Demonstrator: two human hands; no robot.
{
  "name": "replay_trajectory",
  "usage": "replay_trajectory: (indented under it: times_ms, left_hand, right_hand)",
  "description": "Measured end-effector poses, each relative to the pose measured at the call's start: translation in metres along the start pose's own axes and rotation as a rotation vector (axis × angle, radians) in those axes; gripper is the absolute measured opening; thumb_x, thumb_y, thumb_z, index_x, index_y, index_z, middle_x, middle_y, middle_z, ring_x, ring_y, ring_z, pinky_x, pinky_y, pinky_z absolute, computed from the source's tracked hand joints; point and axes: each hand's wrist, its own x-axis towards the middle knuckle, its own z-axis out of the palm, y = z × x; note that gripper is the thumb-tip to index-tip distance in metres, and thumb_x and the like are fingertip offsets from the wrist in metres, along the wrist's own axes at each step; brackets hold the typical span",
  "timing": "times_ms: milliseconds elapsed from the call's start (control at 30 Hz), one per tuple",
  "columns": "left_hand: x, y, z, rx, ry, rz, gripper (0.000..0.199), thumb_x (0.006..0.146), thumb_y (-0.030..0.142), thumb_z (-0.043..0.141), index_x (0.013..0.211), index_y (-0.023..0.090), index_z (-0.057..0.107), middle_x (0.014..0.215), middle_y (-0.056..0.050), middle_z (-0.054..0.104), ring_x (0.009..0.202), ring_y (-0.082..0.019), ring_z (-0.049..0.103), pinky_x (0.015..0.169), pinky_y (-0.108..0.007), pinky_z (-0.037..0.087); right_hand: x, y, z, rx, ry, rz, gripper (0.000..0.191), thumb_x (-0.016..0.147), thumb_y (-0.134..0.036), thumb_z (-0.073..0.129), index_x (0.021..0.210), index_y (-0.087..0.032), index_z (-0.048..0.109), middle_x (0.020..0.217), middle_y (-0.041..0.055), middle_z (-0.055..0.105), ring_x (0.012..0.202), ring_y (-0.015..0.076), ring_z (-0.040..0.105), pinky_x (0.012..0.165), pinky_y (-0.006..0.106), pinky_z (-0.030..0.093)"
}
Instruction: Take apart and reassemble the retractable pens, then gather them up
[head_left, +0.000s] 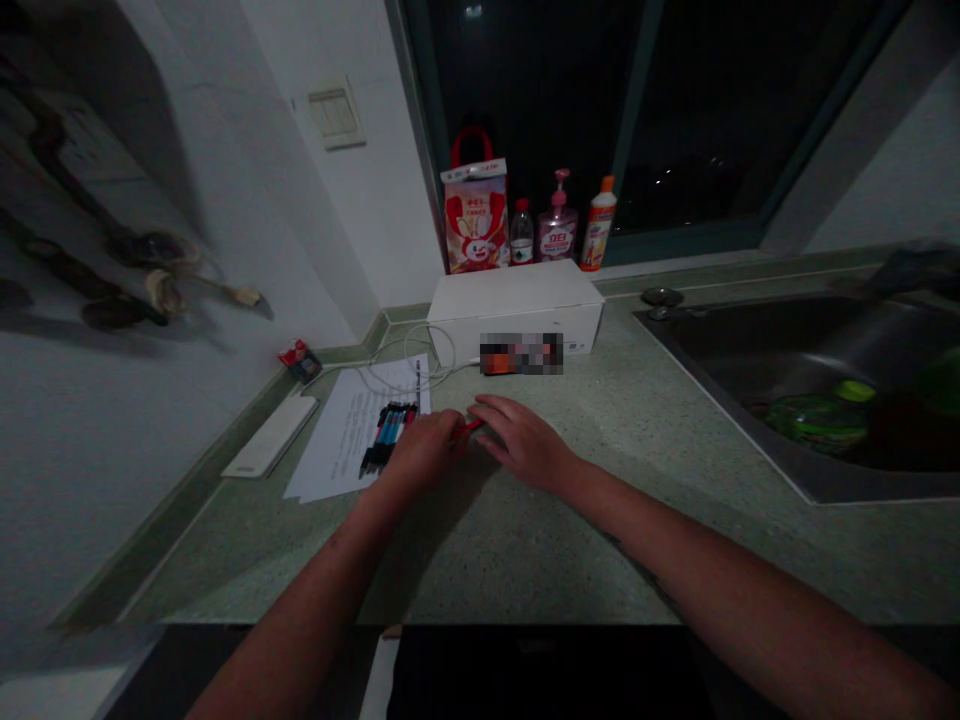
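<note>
My left hand [424, 450] lies over the edge of a sheet of printed paper [341, 440], its fingers closed on a slim red pen [469, 428]. My right hand [521, 440] rests palm-down on the speckled green countertop [525, 540], with its fingertips at the pen's far end. A bundle of black, blue and red pens [388, 435] lies on the paper, right beside my left hand. A white cable [409, 365] loops across the top of the sheet.
A white box [514, 310] stands behind the hands, with a blurred label [521, 353] in front. Behind it stand a red-handled bag and several bottles against the window. A steel sink [795, 370] holding a green object lies to the right. A white strip [270, 436] lies along the wall on the left.
</note>
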Motion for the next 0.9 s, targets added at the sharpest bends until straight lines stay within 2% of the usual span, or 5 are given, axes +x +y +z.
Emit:
replay_trajectory:
  times_ms: [167, 333, 600, 767, 900]
  left_hand:
    - [0.015, 0.016, -0.003, -0.228, 0.112, 0.141, 0.016, 0.099, 0.026, 0.059, 0.108, 0.019, 0.071, 0.104, -0.008, 0.076, 0.096, -0.024, 0.070, 0.084, -0.033, 0.053]
    - [0.040, 0.025, 0.004, -0.377, 0.163, 0.165, 0.018, 0.095, 0.021, 0.064, 0.109, 0.021, 0.075, 0.107, -0.006, 0.078, 0.099, -0.023, 0.071, 0.091, -0.034, 0.054]
    - [0.039, 0.036, 0.041, -0.679, 0.105, 0.051, 0.023, 0.098, 0.023, 0.058, 0.108, 0.020, 0.078, 0.092, -0.003, 0.080, 0.087, -0.020, 0.074, 0.086, -0.032, 0.055]
    - [0.031, 0.032, 0.039, -0.735, 0.059, -0.070, 0.026, 0.099, 0.028, 0.052, 0.097, 0.020, 0.077, 0.077, -0.001, 0.076, 0.072, -0.019, 0.070, 0.071, -0.029, 0.054]
    - [0.029, 0.033, 0.042, -0.763, 0.162, -0.013, 0.021, 0.095, 0.020, 0.059, 0.107, 0.021, 0.075, 0.099, -0.004, 0.079, 0.091, -0.020, 0.072, 0.085, -0.032, 0.056]
  right_hand:
    - [0.008, 0.017, -0.034, 0.088, -0.172, 0.205, 0.023, 0.101, -0.029, 0.055, 0.110, -0.019, 0.073, 0.105, 0.0100, 0.075, 0.098, 0.0229, 0.067, 0.087, 0.037, 0.050]
    - [0.003, 0.057, -0.070, 0.526, -0.297, 0.496, 0.033, 0.094, -0.048, 0.063, 0.090, -0.016, 0.072, 0.067, -0.0005, 0.061, 0.056, 0.0116, 0.051, 0.056, 0.025, 0.039]
    - [-0.025, 0.074, -0.063, 0.594, -0.165, 0.583, 0.038, 0.085, -0.052, 0.068, 0.091, -0.015, 0.072, 0.063, -0.0031, 0.058, 0.051, 0.0101, 0.045, 0.050, 0.024, 0.033]
    - [-0.022, 0.060, -0.059, 0.368, -0.043, 0.382, 0.022, 0.091, -0.038, 0.066, 0.099, -0.020, 0.075, 0.093, 0.0061, 0.075, 0.084, 0.0187, 0.065, 0.077, 0.031, 0.049]
    - [-0.024, 0.056, -0.052, 0.350, -0.124, 0.473, 0.042, 0.101, -0.047, 0.050, 0.077, -0.019, 0.070, 0.062, 0.0002, 0.062, 0.060, 0.0156, 0.057, 0.063, 0.028, 0.044]
